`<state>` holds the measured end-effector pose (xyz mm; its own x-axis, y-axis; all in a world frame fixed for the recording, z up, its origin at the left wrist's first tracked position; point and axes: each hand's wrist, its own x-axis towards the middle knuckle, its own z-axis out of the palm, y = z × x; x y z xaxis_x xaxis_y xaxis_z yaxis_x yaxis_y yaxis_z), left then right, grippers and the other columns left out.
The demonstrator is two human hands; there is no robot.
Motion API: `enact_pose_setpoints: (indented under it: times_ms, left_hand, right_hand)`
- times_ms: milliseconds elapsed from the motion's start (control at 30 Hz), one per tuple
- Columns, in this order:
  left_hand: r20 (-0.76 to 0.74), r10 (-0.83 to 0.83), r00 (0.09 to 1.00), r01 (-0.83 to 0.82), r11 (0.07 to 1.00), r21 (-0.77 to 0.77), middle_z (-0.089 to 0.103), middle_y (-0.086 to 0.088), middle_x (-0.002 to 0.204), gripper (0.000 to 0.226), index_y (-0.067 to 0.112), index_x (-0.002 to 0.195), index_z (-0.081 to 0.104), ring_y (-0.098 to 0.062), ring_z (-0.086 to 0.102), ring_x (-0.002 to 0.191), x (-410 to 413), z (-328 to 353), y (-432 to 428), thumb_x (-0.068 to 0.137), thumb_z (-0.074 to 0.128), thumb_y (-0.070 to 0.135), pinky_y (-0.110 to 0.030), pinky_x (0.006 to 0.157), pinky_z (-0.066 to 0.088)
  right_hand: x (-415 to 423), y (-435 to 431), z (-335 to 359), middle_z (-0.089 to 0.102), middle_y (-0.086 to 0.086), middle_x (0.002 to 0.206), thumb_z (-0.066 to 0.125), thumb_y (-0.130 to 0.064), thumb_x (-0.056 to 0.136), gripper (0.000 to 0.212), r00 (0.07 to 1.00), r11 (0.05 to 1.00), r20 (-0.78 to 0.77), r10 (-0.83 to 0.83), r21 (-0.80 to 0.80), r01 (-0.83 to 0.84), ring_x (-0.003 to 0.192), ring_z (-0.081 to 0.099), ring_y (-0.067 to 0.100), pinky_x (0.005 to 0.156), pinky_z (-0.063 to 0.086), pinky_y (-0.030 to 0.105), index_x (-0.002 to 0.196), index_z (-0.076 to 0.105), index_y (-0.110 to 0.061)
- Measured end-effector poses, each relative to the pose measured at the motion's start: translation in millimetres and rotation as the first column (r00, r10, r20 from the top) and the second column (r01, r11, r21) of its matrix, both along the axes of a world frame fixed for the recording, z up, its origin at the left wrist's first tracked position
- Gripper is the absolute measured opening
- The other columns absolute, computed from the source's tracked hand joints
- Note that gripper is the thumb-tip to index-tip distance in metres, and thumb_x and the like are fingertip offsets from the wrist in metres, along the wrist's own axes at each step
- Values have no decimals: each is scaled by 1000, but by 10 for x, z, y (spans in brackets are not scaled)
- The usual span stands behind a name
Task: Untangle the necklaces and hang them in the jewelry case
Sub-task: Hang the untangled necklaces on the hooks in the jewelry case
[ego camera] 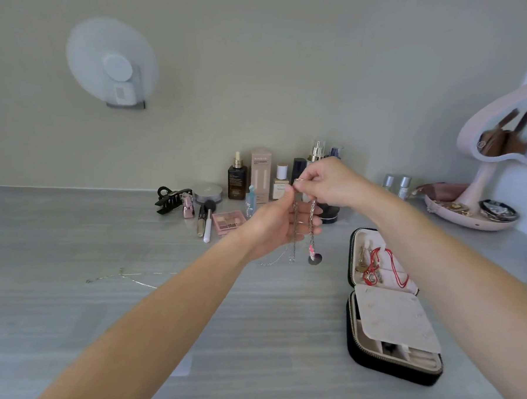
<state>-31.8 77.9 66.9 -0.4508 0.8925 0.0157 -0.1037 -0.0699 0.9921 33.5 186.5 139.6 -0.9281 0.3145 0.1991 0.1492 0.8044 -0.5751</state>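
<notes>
Right hand is pinching the tangled necklaces at the top so they're hanging free above the table, left hand is curling round them, thumb on one strand, probably teasing it apart; jewelry case is lying open nearby, right.

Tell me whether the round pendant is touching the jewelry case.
Apart. The head view shows the pendant dangling on its chain, with bare table between it and the jewelry case.
</notes>
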Motion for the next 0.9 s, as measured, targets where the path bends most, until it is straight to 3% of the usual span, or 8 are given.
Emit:
enact_pose_setpoints:
  times_ms: [67,200,333,500,600,700,767,900]
  left_hand:
    - [-18,2,1000,-2,1000,-22,60,1,72,59,15,91,62,-18,61,75,25,-36,49,96,15,50,-34,80,41]
    - [-95,-25,995,25,1000,-1,50,3,63,35,11,86,59,-13,51,59,44,-66,79,98,33,30,-29,69,39]
    - [-197,-37,980,33,999,-20,44,6,59,27,12,78,54,-8,44,48,69,15,127,98,37,20,-29,68,38]
    - [-517,-39,855,-24,993,-115,43,6,57,29,12,71,45,-6,40,47,286,277,269,98,36,19,-18,52,37]
    - [-605,-109,789,20,988,-151,40,1,56,30,13,70,46,-6,41,43,441,437,393,98,35,17,-18,46,37]
    - [-639,-188,746,71,976,-205,41,1,59,30,13,71,49,-10,42,49,571,509,549,98,36,18,-21,53,42]
    - [-658,-200,726,70,973,-218,42,2,60,30,15,70,48,-11,41,53,646,519,659,97,36,18,-15,49,37]
    - [-695,-196,692,43,972,-232,46,2,62,32,15,67,45,-8,44,56,755,490,826,98,36,18,-15,52,36]
  right_hand:
    - [71,36,21,60,11,68,54,-20,88,26,997,997,-48,-67,-46,64,62,52,23,59,48,34,63,57,-10]
    - [322,162,29,54,5,62,49,-13,85,20,977,936,-118,-177,-328,129,45,42,12,34,27,16,66,54,-11]
    - [618,312,-88,52,3,61,56,-19,86,20,964,779,-115,-239,-615,119,39,36,7,34,20,16,68,53,-12]
    - [945,438,-305,59,4,74,61,-16,85,10,937,587,-96,-337,-799,129,39,39,6,33,27,16,80,59,-8]
    - [1142,535,-371,63,2,82,63,-30,83,24,937,752,-23,-347,-604,264,45,36,11,40,29,20,88,66,-7]
    - [1284,580,-355,55,-7,57,60,-42,83,29,933,874,-85,-349,-388,291,50,36,13,48,32,22,87,69,-15]
    - [1330,563,-333,56,-15,46,60,-37,84,21,959,898,-146,-242,-409,165,46,40,8,47,34,19,95,68,-20]
    - [1317,581,-392,67,-1,73,62,-8,84,25,978,891,-178,-111,-454,19,42,45,2,46,39,12,108,62,-13]
